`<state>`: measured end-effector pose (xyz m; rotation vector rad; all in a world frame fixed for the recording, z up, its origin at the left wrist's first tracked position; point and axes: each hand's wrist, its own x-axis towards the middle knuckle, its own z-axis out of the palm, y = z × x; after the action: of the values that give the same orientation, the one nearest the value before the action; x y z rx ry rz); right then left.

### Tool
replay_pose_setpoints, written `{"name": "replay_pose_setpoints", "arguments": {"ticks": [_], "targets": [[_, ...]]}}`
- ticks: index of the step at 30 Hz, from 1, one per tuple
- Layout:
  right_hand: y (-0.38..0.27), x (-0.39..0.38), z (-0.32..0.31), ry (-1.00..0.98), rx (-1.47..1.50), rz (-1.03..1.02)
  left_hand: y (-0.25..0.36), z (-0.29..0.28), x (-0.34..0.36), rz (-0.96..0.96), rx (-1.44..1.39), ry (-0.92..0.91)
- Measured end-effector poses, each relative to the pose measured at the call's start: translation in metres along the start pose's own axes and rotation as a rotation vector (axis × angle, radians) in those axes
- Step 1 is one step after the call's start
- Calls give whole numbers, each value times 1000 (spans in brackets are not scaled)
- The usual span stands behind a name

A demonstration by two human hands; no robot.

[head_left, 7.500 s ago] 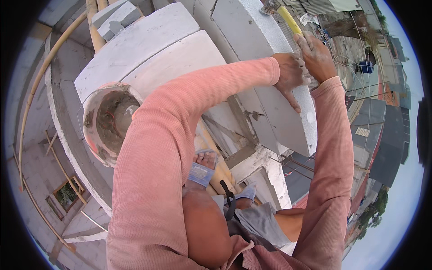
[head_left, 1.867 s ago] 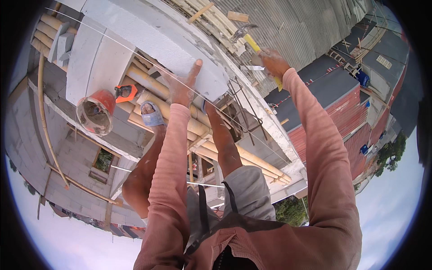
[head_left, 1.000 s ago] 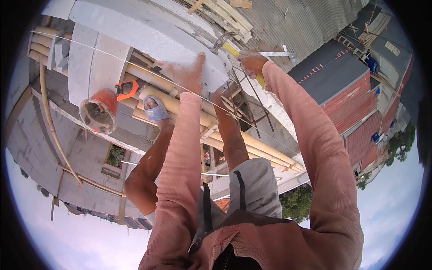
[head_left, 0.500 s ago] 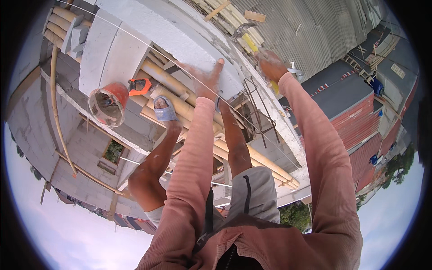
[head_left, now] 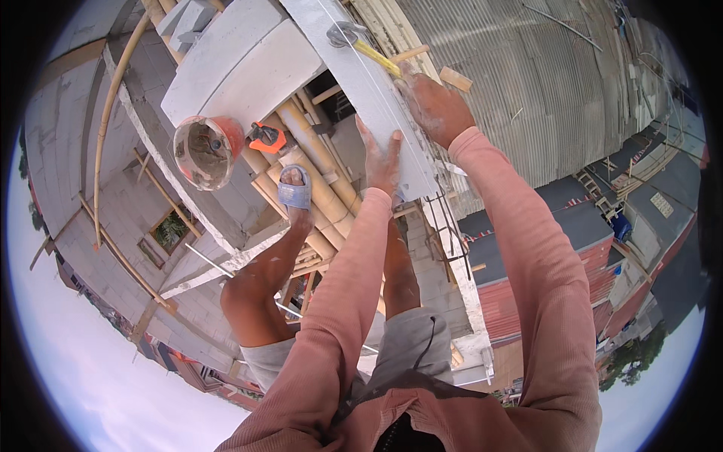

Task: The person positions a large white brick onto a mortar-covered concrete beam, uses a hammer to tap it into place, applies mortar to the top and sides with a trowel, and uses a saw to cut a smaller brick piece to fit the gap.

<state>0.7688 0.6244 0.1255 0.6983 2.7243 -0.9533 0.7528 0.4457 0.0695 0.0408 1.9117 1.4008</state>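
My right hand is closed on the yellow handle of a hammer, whose steel head is near the upper part of a long white block. My left hand grips the block's left edge near its lower end, with the thumb on top and fingers at the side. A thin white string runs along the block. To the left, a red bucket with grey mortar stands beside an orange-and-dark tool, too small to make out, on the bamboo poles.
My sandalled feet are on bamboo poles, with open gaps beneath. More pale blocks lie at upper left. Bent rebar is by the right edge, beside a drop to corrugated roofs. Partly built walls are at left.
The view has turned, so the block now runs more steeply up the picture. My right hand and hammer have moved up along the block, the hammer head now over it. My left hand stays on it.
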Motion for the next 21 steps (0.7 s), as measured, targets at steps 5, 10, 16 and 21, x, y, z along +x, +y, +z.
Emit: {"name": "replay_pose_setpoints", "arguments": {"ticks": [5,10,16,21], "targets": [[-7,2,9,132,18,-52,3,-4,0,-20,-56,8],[0,5,10,39,6,-18,5,-5,0,-58,-40,-9],[-6,10,-3,186,763,263,-8,-8,6,-13,-55,12],[-21,52,-23,63,1311,692,-7,-10,5,20,-35,-20]]}}
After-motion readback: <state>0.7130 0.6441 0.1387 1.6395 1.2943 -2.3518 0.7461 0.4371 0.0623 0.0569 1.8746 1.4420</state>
